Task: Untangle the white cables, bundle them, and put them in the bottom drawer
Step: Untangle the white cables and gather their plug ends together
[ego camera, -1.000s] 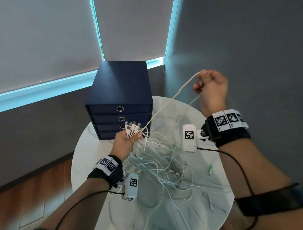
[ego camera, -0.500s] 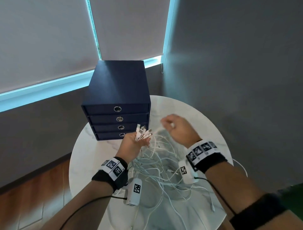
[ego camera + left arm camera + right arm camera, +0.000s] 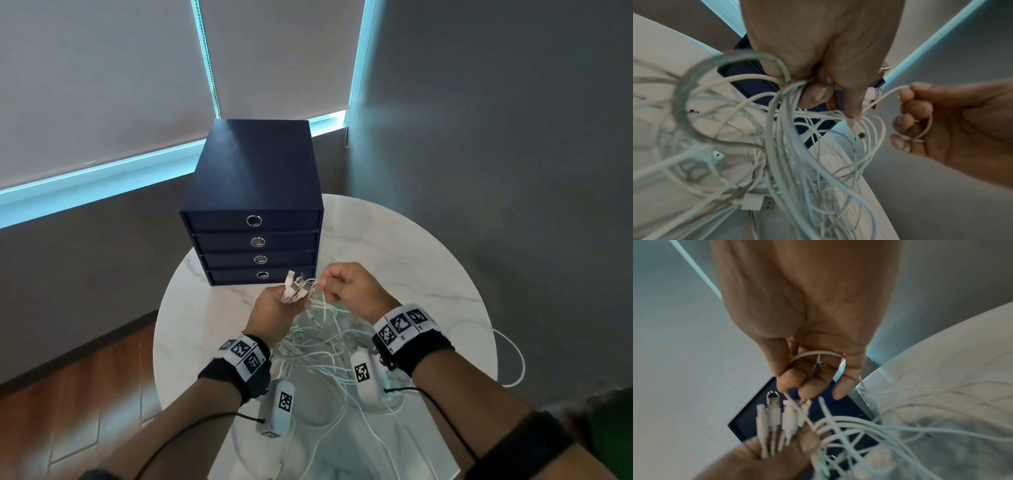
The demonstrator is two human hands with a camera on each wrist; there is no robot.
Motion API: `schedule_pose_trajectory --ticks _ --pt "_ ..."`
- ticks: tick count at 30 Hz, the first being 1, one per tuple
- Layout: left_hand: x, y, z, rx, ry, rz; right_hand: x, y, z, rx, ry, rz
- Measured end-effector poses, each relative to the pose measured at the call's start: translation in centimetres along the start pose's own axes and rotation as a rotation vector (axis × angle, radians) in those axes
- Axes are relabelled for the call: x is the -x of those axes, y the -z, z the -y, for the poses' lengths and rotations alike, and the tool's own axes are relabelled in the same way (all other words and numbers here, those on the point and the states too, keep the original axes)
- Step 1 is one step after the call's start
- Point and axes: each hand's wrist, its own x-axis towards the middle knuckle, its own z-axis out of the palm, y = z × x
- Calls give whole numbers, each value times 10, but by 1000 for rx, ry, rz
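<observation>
A round white marble table [image 3: 428, 260] fills the lower middle of the head view; its near edge is cut off by the bottom of the frame and partly hidden by both forearms. On its far left part stands a dark blue box cabinet with four drawers [image 3: 255, 178], all closed, each with a round metal ring pull; the bottom drawer [image 3: 239, 276] is partly covered at its right end by the raised plugs. A tangled heap of thin white cables [image 3: 318, 346] lies on the table between the two wrists, and one loop [image 3: 513, 359] hangs over the right edge of the table. How many cables are there is hard to tell. The left hand [image 3: 274, 308], in the centre of the frame, has its fingers curled around a bunch of cable ends, the white plugs [image 3: 294, 286] sticking up above the fist. The right hand [image 3: 352, 287], just beside it, pinches one thin cable [image 3: 813, 353] between thumb and fingertips, the other fingers curled; in the wrist views the far strands are blurred.
</observation>
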Motion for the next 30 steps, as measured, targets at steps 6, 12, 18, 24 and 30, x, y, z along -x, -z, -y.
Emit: schedule_pose_trajectory --ticks 6,12,18,24,30 --pt "-1 4 -21 18 -73 -2 -6 28 46 -284 62 -136" --pt "6 10 -9 -35 -16 -26 -5 81 89 -631 143 -331" --pt "6 10 -21 -19 -70 -50 -8 101 86 -691 161 -452" --pt "9 13 -19 -95 -92 115 -6 116 53 -860 26 -595" --pt "17 12 -14 -43 -72 147 7 139 13 -998 -141 -635"
